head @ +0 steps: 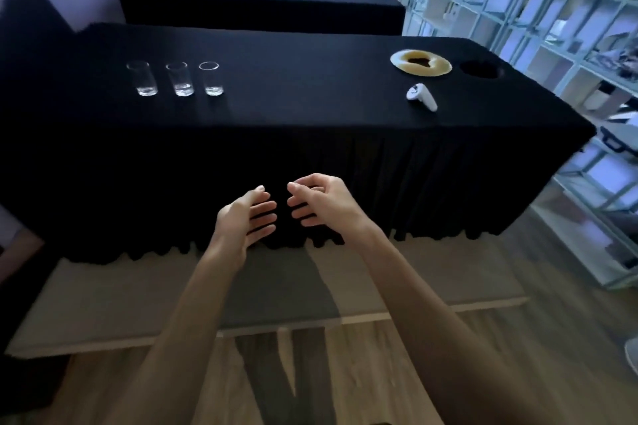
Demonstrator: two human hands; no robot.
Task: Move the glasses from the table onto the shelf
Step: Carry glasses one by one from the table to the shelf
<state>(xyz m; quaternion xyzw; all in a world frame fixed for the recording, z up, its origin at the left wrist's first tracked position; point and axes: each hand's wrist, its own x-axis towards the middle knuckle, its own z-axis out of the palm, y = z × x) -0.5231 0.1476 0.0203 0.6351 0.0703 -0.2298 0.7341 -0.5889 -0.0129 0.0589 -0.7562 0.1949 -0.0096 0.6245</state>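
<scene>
Three clear drinking glasses stand upright in a row on the black-draped table (310, 107): the left glass (142, 78), the middle glass (180, 79) and the right glass (211, 78). A pale green grid shelf (566, 45) runs along the right side of the room. My left hand (245, 217) and my right hand (319, 203) hover side by side in front of the table's skirt, well short of the glasses. Both hands are empty, fingers loosely curled and apart.
A white handheld controller (422, 97) lies on the table's right part, beyond it a yellow ring-shaped cushion (421, 62) and a round hole (481, 70) in the cloth. A second black table (262, 0) stands behind. A low pale platform (138, 293) lies below the table.
</scene>
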